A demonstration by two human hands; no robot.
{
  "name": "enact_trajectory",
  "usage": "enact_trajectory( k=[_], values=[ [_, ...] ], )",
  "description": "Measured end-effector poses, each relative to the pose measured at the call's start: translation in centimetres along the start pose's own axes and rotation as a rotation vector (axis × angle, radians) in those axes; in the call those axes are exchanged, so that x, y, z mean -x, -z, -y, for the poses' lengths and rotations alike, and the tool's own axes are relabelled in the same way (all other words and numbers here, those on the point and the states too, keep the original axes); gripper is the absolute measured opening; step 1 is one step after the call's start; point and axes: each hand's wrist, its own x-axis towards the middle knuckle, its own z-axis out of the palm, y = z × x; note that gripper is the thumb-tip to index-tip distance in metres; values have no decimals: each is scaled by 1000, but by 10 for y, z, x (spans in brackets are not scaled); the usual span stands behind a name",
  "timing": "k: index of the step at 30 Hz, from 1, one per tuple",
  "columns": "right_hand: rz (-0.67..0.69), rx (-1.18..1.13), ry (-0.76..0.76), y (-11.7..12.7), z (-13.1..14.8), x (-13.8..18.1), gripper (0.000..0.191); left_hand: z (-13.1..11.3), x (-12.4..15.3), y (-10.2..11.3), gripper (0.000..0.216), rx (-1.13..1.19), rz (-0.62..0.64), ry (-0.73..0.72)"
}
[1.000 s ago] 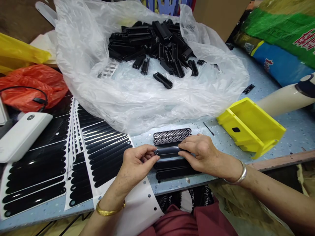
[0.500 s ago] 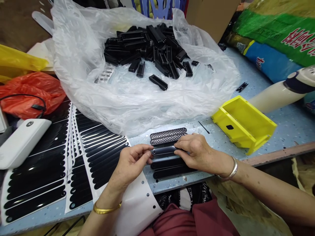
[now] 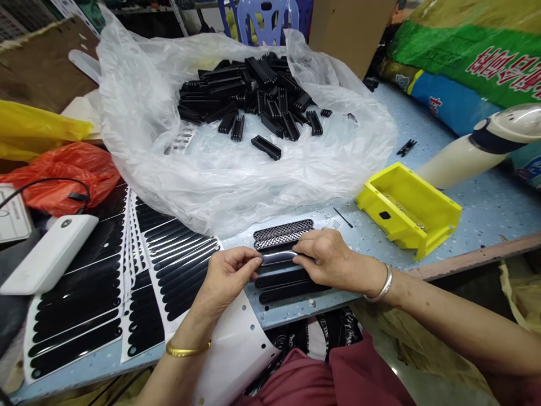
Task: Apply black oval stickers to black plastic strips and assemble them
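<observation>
A glossy black strip with rounded ends point(image 3: 276, 257), like the stickers on the sheets, spans my two hands low over the table. My left hand point(image 3: 228, 276) is closed on its left end, thumb against fingers. On the right end, my right hand point(image 3: 329, 258) pinches it between thumb and fingers. The strip looks slightly bowed. Just beyond it lie two strips with a mesh-patterned face point(image 3: 283, 232). Nearer me are two plain black strips point(image 3: 287, 292), partly covered by my right hand.
Sticker sheets with black strips point(image 3: 181, 270) spread to the left, beside a white device point(image 3: 51, 254). A clear plastic bag point(image 3: 236, 192) holds many black parts point(image 3: 245, 90). Right are a yellow bin point(image 3: 409, 208) with tiny pieces, a thin black rod point(image 3: 343, 217) and a pale bottle point(image 3: 460, 158).
The strip between my hands now bows, where it looked flat before. Both hands keep their grip. The whole view has shifted slightly as my head moved.
</observation>
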Motion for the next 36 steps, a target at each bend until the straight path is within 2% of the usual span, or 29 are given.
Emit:
enact_trajectory(
  k=[4, 9, 20, 31, 36],
  values=[
    [13, 9, -14, 0, 1, 0, 11, -3, -1, 0, 13, -6, -28, 68],
    [24, 12, -26, 1, 1, 0, 12, -6, -4, 4, 25, 27, 24, 122],
    [2, 15, -21, -1, 0, 1, 10, -2, -4, 1, 22, -32, -8, 78],
    [-2, -14, -20, -1, 1, 0, 9, 0, 0, -5, 27, -203, -56, -31],
    [-25, -87, 9, -1, -6, 3, 8, -2, 0, -8, 22, -275, -66, -94]
  ],
)
